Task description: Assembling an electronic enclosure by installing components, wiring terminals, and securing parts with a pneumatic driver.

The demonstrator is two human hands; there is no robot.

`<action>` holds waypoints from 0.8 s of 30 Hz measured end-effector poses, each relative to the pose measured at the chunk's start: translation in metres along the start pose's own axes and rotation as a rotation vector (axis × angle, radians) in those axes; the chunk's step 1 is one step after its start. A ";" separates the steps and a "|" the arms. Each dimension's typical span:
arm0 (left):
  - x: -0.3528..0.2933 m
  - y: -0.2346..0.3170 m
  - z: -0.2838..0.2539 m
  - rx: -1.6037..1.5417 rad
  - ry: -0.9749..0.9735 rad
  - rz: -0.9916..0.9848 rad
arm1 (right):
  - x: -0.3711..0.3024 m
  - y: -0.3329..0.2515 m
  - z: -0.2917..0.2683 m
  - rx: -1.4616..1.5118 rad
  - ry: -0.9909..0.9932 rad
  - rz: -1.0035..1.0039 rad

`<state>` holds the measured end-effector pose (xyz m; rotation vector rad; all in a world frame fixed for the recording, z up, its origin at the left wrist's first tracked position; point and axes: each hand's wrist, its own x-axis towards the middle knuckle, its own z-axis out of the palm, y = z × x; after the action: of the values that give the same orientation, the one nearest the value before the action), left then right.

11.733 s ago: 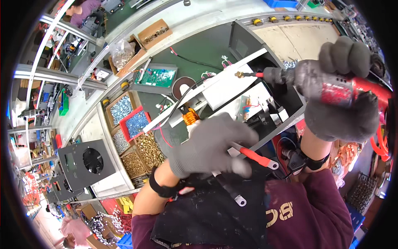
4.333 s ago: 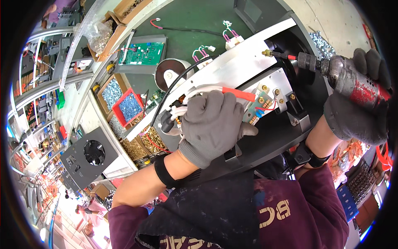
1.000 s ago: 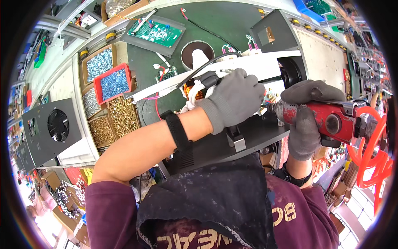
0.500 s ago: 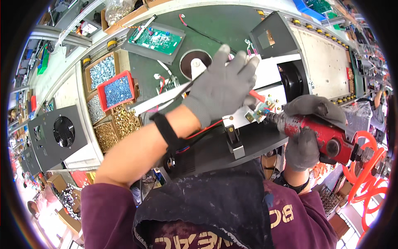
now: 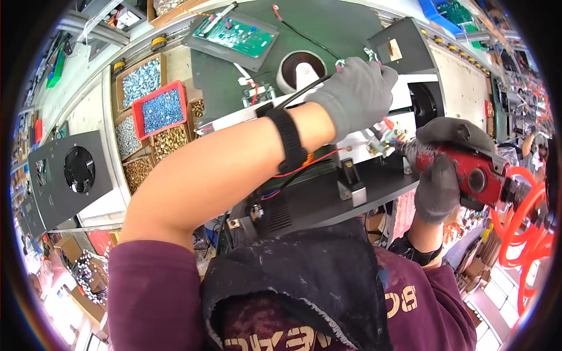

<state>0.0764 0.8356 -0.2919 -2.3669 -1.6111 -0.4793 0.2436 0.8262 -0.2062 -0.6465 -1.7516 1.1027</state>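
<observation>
In my gloved right hand (image 5: 438,192) is a red air screwdriver (image 5: 463,175), its orange coiled hose trailing off to the right. The driver's tip meets a small cluster of brass and coloured terminal parts (image 5: 386,140) on a pale metal plate. My gloved left hand (image 5: 358,98) lies over the far side of this assembly, fingers curled down; what they grip, if anything, is hidden. Below my left forearm stretches the assembly's dark metal base (image 5: 310,206), with red and blue wires crossing it. A small upright bracket (image 5: 351,180) rises near its front edge.
Beyond the assembly stand a round black coil (image 5: 282,75) and a green circuit board (image 5: 239,38) on a grey plate. A red bin of bluish screws (image 5: 161,112) sits at left among boxes of fasteners. Farther left lies a grey panel with a fan (image 5: 79,169).
My left hand has moved right, and its spread fingers have curled down over the assembly's far side. The screwdriver in my right hand still meets the terminal parts. The whole view has shifted slightly.
</observation>
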 end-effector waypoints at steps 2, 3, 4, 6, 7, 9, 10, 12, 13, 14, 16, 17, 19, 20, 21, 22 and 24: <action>0.006 0.006 0.005 -0.100 -0.109 -0.168 | -0.003 0.007 -0.002 -0.049 0.042 0.003; 0.010 0.010 0.008 -0.037 -0.134 -0.197 | -0.012 0.027 -0.026 -0.038 0.166 0.033; 0.012 0.011 0.006 -0.042 -0.127 -0.190 | -0.015 0.035 -0.035 -0.026 0.291 0.065; 0.016 0.010 0.003 -0.053 -0.185 -0.213 | -0.005 0.018 -0.031 -0.022 0.191 0.083; 0.016 0.008 0.000 -0.099 -0.219 -0.200 | 0.001 0.010 -0.025 -0.009 0.085 0.105; 0.017 0.003 -0.009 -0.177 -0.246 -0.162 | -0.014 0.032 -0.052 -0.288 0.128 0.033; 0.017 -0.002 -0.015 -0.252 -0.282 -0.140 | -0.011 0.031 -0.045 -0.556 0.155 -0.033; 0.018 -0.009 -0.022 -0.375 -0.365 -0.097 | -0.007 0.019 -0.036 -0.038 0.004 0.114; 0.018 -0.010 -0.023 -0.356 -0.382 -0.035 | -0.012 0.023 -0.033 0.009 0.121 0.080; 0.020 -0.010 -0.023 -0.336 -0.398 0.028 | -0.015 0.025 -0.031 0.057 0.238 0.046; 0.017 -0.004 -0.022 -0.313 -0.379 0.007 | -0.012 0.019 -0.021 0.033 0.298 0.048; 0.016 -0.001 -0.022 -0.295 -0.383 -0.037 | -0.006 0.012 -0.016 -0.097 0.275 0.050; 0.016 0.004 -0.022 -0.260 -0.402 -0.111 | -0.003 0.009 -0.016 -0.223 0.255 0.048; 0.017 0.005 -0.021 -0.257 -0.401 -0.104 | -0.003 0.009 -0.018 -0.216 0.248 0.095; 0.018 0.005 -0.022 -0.259 -0.425 -0.117 | -0.004 0.009 -0.021 -0.209 0.240 0.142; 0.019 0.006 -0.022 -0.261 -0.448 -0.130 | -0.004 0.011 -0.024 -0.209 0.245 0.141; 0.018 0.005 -0.023 -0.266 -0.444 -0.126 | -0.004 0.016 -0.028 -0.232 0.275 0.149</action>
<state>0.0846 0.8409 -0.2637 -2.7248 -2.0016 -0.2060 0.2700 0.8408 -0.2175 -1.0346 -1.6230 0.8671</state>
